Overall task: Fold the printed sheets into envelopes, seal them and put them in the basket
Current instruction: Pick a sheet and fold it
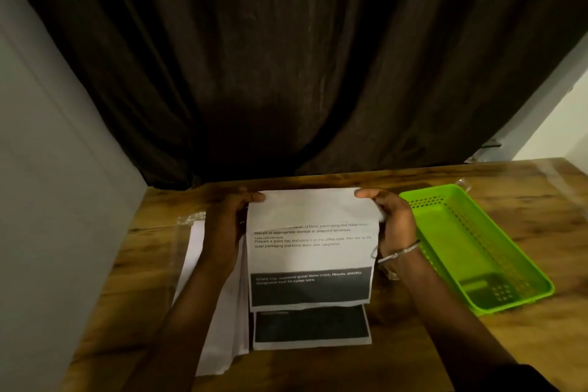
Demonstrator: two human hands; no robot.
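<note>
A printed sheet (310, 251) with text and a dark band near its lower edge is held up over the wooden table (525, 344). My left hand (224, 232) grips its upper left corner and my right hand (394, 223) grips its upper right corner; the top of the sheet curls over between them. Under it more printed sheets (311, 328) lie flat, a dark band showing. A stack of white envelopes (222, 340) lies to the left, partly under my left forearm. The green plastic basket (509, 248) stands to the right, with nothing in it.
A dark curtain (286, 57) hangs along the table's far edge. A grey wall (47, 200) closes the left side. Clear plastic wrapping (191, 218) lies by the envelopes, and another piece (461, 183) sits behind the basket.
</note>
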